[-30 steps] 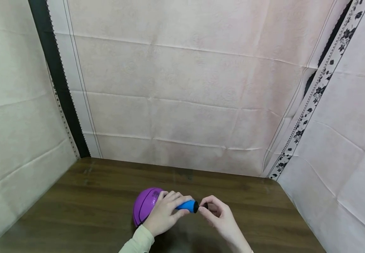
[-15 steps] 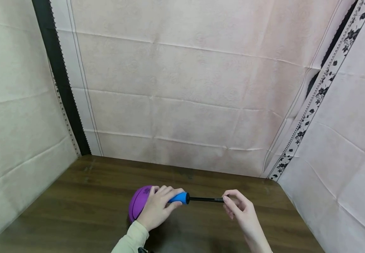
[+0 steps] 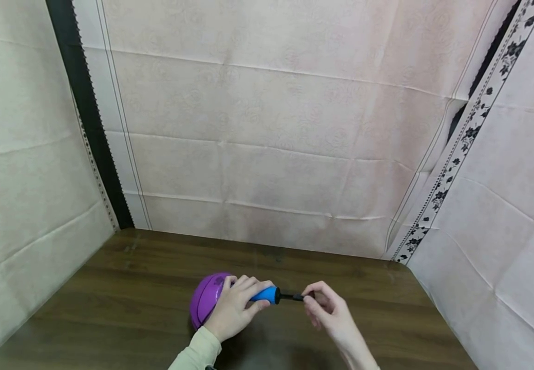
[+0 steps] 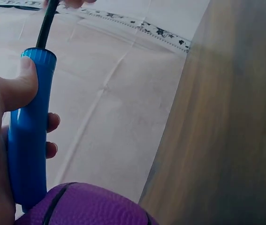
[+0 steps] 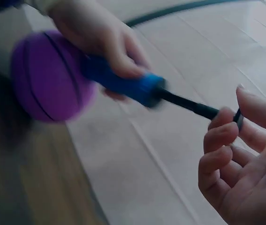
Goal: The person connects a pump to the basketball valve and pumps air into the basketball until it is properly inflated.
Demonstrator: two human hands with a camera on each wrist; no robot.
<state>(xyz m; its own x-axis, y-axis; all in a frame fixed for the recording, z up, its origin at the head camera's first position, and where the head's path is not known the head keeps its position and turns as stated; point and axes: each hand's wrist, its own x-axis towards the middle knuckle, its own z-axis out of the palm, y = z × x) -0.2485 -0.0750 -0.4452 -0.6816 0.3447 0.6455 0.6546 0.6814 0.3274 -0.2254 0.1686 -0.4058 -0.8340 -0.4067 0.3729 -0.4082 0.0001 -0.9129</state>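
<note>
A small blue hand pump (image 4: 29, 136) is gripped by my left hand (image 3: 235, 311), thumb along its barrel near the black-collared end. The pump's other end meets a purple ball (image 5: 50, 77) with black seam lines, which sits left of the hand in the head view. From the barrel a black plunger rod (image 5: 189, 104) sticks out to the right, partly drawn. My right hand (image 3: 329, 311) pinches the end of that rod between thumb and fingers. Where the pump joins the ball is mostly hidden by the left hand.
A dark brown wood-grain table (image 3: 124, 298) lies under the hands. Pale cloth walls (image 3: 267, 128) rise behind it and on both sides, with a black strip (image 3: 93, 123) at the left corner and a floral border (image 3: 461, 144) at the right.
The right hand first drew the plunger rod far out to the right, then moved back left, so less rod shows now. Left hand, pump and ball shifted only slightly.
</note>
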